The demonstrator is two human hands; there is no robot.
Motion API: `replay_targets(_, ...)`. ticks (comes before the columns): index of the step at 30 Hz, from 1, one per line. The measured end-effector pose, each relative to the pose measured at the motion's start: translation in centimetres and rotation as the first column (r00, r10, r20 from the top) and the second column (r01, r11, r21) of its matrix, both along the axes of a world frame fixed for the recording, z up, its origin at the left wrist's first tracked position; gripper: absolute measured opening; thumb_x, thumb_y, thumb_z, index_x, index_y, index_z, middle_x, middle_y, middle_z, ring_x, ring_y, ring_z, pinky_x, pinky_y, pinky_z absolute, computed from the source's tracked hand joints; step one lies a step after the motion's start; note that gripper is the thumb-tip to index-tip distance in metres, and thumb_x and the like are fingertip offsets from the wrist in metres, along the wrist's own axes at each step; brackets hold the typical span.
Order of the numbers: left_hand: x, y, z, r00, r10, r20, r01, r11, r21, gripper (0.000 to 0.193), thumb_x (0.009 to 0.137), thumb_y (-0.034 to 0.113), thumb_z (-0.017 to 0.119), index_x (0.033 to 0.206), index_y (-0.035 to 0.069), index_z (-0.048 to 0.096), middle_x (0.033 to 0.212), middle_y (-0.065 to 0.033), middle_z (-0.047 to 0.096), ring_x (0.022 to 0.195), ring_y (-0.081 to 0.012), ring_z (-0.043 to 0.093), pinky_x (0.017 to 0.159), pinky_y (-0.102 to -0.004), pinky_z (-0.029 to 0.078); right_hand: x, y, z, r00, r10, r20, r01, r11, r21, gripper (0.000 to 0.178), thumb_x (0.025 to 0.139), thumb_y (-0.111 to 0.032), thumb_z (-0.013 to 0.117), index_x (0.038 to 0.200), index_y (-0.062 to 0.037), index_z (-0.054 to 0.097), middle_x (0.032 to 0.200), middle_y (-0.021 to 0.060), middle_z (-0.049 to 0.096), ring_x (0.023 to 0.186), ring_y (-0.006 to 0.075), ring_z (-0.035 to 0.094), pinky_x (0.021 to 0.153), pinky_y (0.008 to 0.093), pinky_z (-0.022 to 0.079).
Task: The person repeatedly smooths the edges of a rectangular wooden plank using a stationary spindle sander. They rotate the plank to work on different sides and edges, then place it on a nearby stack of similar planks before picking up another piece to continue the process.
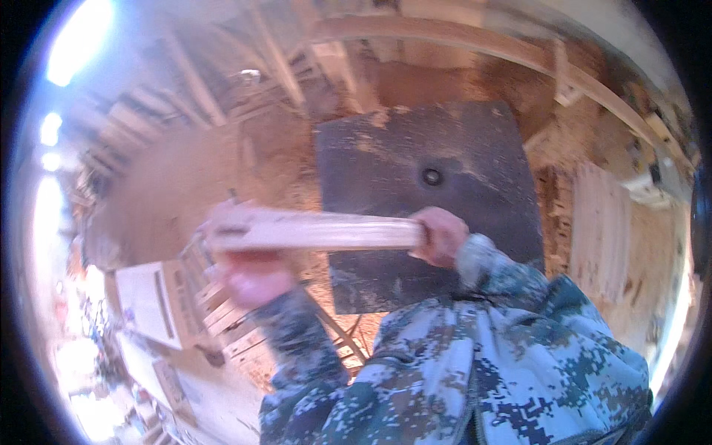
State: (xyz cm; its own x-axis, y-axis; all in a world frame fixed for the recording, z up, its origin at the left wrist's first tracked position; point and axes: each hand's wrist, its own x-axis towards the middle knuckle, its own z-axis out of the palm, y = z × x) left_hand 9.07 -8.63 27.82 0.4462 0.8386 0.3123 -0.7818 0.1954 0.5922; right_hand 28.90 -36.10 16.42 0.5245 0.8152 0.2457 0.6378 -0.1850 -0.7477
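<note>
Pale wooden piece point(334, 231), long and narrow, lies crosswise between the two hands: its right end is above the near half of the dark tabletop point(386, 170), and the rest reaches out past the left edge. Whether it touches the surface beneath cannot be told. At that right end, the right hand point(439, 236) has its fingers closed round the wood, within the tabletop's right and near edges. Outside the left edge, the left hand point(256, 278) is against the near side of the other end, where a dark mark shows; blur hides how far its fingers close.

Near the tabletop's middle, toward the far edge, sits a black ring point(432, 176). Sawdust point(382, 116) is scattered by the far left corner. Just beyond the right edge lies a group of pale boards point(599, 230). Both forearms wear the sleeves of a camouflage jacket point(475, 356), below the near edge.
</note>
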Motion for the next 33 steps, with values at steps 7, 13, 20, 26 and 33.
replay_targets(7, 8.4, -15.6, -1.3, 0.877, -0.446, -0.179, 0.402, 0.885, -0.235, 0.068, 0.088, 0.017, 0.083, 0.144, -0.002, 0.05, 0.133, -0.0203, 0.065, 0.121, -0.0314, 0.066, 0.11, -0.0503, 0.051, -2.2, -16.5, 2.8, 0.949, -0.29, -0.128, 0.249, 0.932, -0.262, 0.064, 0.063, -0.02, 0.096, 0.118, -0.0064, 0.067, 0.109, 0.0173, 0.071, 0.104, 0.0379, 0.071, 0.089, 0.0452, 0.059)
replay_targets(13, 16.0, -30.5, -2.7, 0.697, -0.622, -0.356, 0.552, 0.783, -0.287, 0.05, 0.096, 0.006, 0.075, 0.139, -0.002, 0.053, 0.121, -0.0131, 0.067, 0.112, -0.0253, 0.069, 0.102, -0.0406, 0.055, -3.6, -33.1, -1.8, 0.694, -0.334, -0.638, 0.34, 0.933, -0.119, 0.061, 0.065, -0.018, 0.097, 0.117, -0.0035, 0.067, 0.103, 0.0094, 0.072, 0.101, 0.0182, 0.067, 0.092, 0.0372, 0.055)
replay_targets(20, 19.4, -44.0, -3.6, 0.532, -0.619, -0.577, 0.772, 0.635, 0.031, 0.058, 0.09, 0.019, 0.09, 0.134, -0.001, 0.059, 0.118, -0.0064, 0.071, 0.107, -0.0182, 0.068, 0.096, -0.0356, 0.054, -3.9, -41.6, -12.3, 0.512, -0.308, -0.802, 0.418, 0.905, -0.081, 0.068, 0.058, -0.008, 0.095, 0.12, -0.0037, 0.067, 0.115, 0.0079, 0.073, 0.109, 0.0182, 0.067, 0.098, 0.0374, 0.054)
replay_targets(26, 20.3, -47.1, -2.3, 0.571, -0.537, -0.621, 0.73, 0.678, 0.085, 0.043, 0.092, 0.01, 0.086, 0.126, 0.001, 0.061, 0.115, -0.0063, 0.071, 0.103, -0.0132, 0.068, 0.093, -0.0304, 0.056, -2.2, -42.5, -14.9, 0.229, -0.117, -0.966, 0.19, 0.979, -0.074, 0.087, 0.052, -0.001, 0.096, 0.134, -0.0039, 0.067, 0.125, 0.0059, 0.074, 0.117, 0.0184, 0.067, 0.102, 0.0378, 0.054)
replay_targets(33, 21.5, -47.0, -2.8, 0.643, -0.337, -0.687, 0.601, 0.778, 0.181, 0.041, 0.095, 0.01, 0.083, 0.128, 0.001, 0.061, 0.117, -0.0063, 0.071, 0.102, -0.0129, 0.067, 0.092, -0.0296, 0.055, -0.4, -42.2, -16.7, 0.236, 0.022, -0.971, 0.091, 0.995, 0.045, 0.088, 0.051, 0.007, 0.094, 0.135, -0.0035, 0.068, 0.127, 0.0068, 0.075, 0.115, 0.0192, 0.069, 0.102, 0.038, 0.056)
